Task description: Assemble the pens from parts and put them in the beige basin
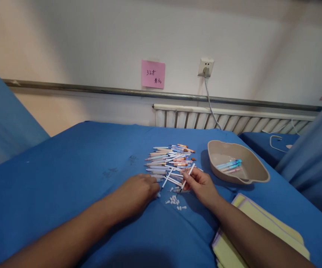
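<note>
A heap of pens and pen parts (170, 160) lies on the blue cloth (66, 178). My right hand (201, 184) pinches a thin white pen refill (188, 175) at the heap's near edge. My left hand (140, 190) rests knuckles up on the cloth, fingers curled at the loose white refills (169, 178); what they hold, if anything, is hidden. Several small white caps (174, 201) lie between the two hands.
A beige tray (257, 169) at the right holds a few blue pens (229, 165). Yellow folded cloths (272, 227) lie by my right forearm. Behind are a radiator (228, 121), a wall socket with cable (206, 67) and a pink note (153, 74).
</note>
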Available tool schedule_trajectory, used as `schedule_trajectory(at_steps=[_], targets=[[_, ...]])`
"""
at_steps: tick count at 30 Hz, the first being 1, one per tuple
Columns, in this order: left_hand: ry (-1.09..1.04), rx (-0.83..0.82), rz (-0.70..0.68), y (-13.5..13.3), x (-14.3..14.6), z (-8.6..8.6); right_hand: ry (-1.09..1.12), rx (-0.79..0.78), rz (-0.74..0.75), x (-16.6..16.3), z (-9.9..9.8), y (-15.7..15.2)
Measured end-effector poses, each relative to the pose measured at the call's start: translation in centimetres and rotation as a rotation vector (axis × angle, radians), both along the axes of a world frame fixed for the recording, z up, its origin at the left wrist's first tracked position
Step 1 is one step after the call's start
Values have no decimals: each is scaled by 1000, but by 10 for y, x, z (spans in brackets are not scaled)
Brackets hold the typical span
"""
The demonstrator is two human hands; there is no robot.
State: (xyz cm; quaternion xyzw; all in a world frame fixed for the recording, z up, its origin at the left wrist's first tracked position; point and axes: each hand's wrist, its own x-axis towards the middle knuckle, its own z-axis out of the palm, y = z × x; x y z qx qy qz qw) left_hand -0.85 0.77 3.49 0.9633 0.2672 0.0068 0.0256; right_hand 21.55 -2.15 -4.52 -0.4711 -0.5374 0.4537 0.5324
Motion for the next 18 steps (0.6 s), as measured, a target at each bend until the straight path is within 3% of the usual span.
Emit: schedule_trajectory(at_steps=[4,7,11,18], targets=[[39,-61,129,0,-11,-6,-37,5,-7,2,-2,3],[-69,-175,274,-11,-12,-6,-49,16,-2,3,-4,4],[-243,-379,399,-36,6,-14,-41,30,-10,3,-4,6],[-225,-316,444,-36,31,-45,114,-37,-82,-3,11,-4]])
